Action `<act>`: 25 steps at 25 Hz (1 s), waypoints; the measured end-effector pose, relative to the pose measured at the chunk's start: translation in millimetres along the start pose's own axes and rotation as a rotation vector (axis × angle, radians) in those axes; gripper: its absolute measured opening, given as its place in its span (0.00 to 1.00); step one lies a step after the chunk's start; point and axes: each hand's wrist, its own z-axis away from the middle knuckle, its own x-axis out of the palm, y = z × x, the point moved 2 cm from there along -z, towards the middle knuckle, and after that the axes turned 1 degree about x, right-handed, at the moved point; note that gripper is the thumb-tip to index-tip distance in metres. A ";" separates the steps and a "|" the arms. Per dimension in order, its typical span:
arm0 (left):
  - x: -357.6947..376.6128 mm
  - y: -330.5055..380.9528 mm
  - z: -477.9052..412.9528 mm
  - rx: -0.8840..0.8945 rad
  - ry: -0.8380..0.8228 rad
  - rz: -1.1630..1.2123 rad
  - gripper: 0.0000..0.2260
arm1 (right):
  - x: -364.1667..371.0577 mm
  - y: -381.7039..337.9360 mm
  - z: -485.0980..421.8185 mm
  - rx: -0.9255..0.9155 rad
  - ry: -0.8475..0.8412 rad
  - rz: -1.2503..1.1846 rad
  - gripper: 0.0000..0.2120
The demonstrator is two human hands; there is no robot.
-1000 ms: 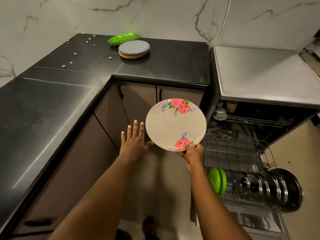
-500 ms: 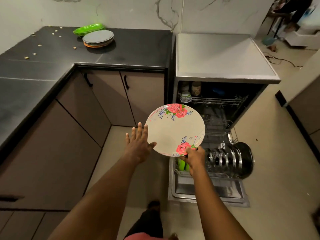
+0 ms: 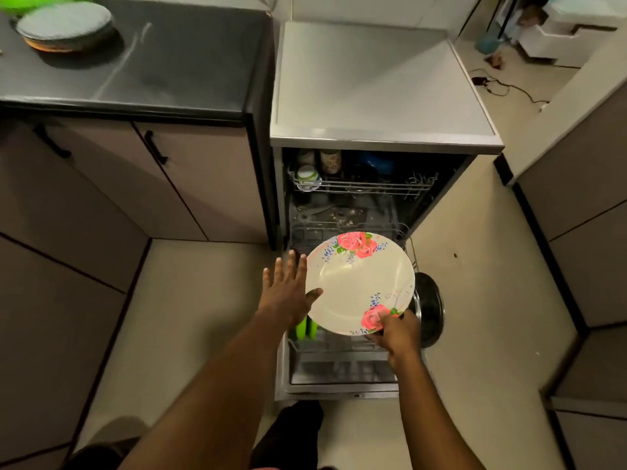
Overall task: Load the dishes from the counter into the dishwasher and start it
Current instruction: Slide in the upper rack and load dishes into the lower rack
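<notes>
A cream plate with pink roses (image 3: 356, 286) hangs over the open dishwasher (image 3: 383, 140). My right hand (image 3: 395, 334) pinches its near rim at the lower rose. My left hand (image 3: 288, 290) is spread flat beside the plate's left edge, its thumb touching the rim. Under the plate, the pulled-out lower rack (image 3: 339, 347) holds green plates (image 3: 307, 327) and steel plates (image 3: 429, 308) standing on edge. The upper rack (image 3: 359, 188) carries cups. On the black counter (image 3: 163, 62) at far left sits a stack of grey plates (image 3: 64, 25) with a green dish (image 3: 20, 1) behind.
Brown cabinet doors (image 3: 190, 184) with black handles run under the counter to the left. Another cabinet (image 3: 593, 232) stands at the right. A cable (image 3: 509, 89) lies on the beige floor beyond the dishwasher. My feet are near the lowered door (image 3: 339, 388).
The view has swung right and down toward the dishwasher. The plate, still pinched in my right hand with the left hand beside it, has moved from in front of the cabinets to above the lower rack.
</notes>
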 end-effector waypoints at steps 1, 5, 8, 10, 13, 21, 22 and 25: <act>8.0 10.3 -16.7 0.006 -0.039 -0.017 0.36 | -5.6 -1.9 -17.2 0.016 0.018 0.009 0.18; 37.3 42.5 -83.2 0.048 -0.165 -0.069 0.36 | -20.7 -11.1 -91.0 0.051 0.079 0.070 0.16; 64.7 63.6 -136.0 0.096 -0.236 -0.146 0.36 | -26.3 -14.4 -159.0 -0.023 0.173 0.255 0.16; 84.6 75.4 -178.4 0.088 -0.274 -0.148 0.35 | -25.2 -27.7 -201.9 -0.078 0.242 0.392 0.16; 124.9 90.9 -244.5 0.049 -0.318 -0.109 0.36 | -21.7 -53.2 -267.9 -0.189 0.323 0.559 0.11; 241.2 93.7 -381.7 0.001 -0.381 -0.095 0.36 | -14.5 -55.6 -404.2 -0.517 0.361 0.929 0.11; 250.4 94.5 -394.7 -0.001 -0.389 -0.094 0.36 | -14.8 -52.7 -416.7 -0.532 0.351 0.950 0.11; 271.1 95.4 -426.0 -0.032 -0.416 -0.127 0.37 | -13.3 -47.5 -443.1 -0.490 0.320 1.017 0.11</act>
